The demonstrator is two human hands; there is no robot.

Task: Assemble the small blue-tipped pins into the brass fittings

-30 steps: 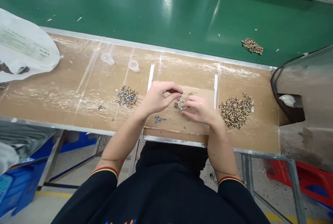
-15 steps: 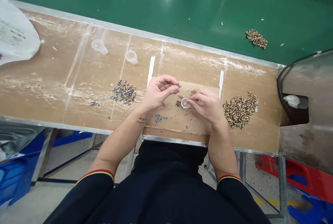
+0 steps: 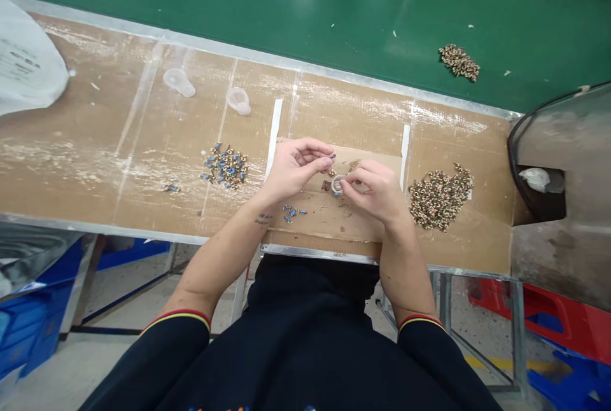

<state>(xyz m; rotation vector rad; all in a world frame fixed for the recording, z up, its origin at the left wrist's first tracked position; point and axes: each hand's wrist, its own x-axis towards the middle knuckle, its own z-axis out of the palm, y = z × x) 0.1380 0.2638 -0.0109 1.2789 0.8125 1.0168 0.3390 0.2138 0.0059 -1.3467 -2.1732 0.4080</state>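
My left hand (image 3: 301,166) is closed in a pinch on a small metal part (image 3: 333,156) at its fingertips, above the cardboard sheet (image 3: 334,220). To its right, my right hand (image 3: 375,188) has thumb and forefinger pressed together at a small clear round dish (image 3: 337,184); what the fingertips hold is hidden. Reddish-brown bits (image 3: 326,186) lie just left of the dish. Several blue-and-brass parts (image 3: 292,212) rest on the sheet below my left hand.
A heap of blue-and-brass parts (image 3: 226,166) lies left, a larger brass heap (image 3: 442,198) right. Two clear plastic scoops (image 3: 238,100) sit at the back left. Another brass pile (image 3: 459,62) is on the green surface (image 3: 363,10). A metal box (image 3: 563,245) stands far right.
The view has shifted slightly. My left hand's fingertips have moved a little right, nearer my right hand, which stays at the dish.
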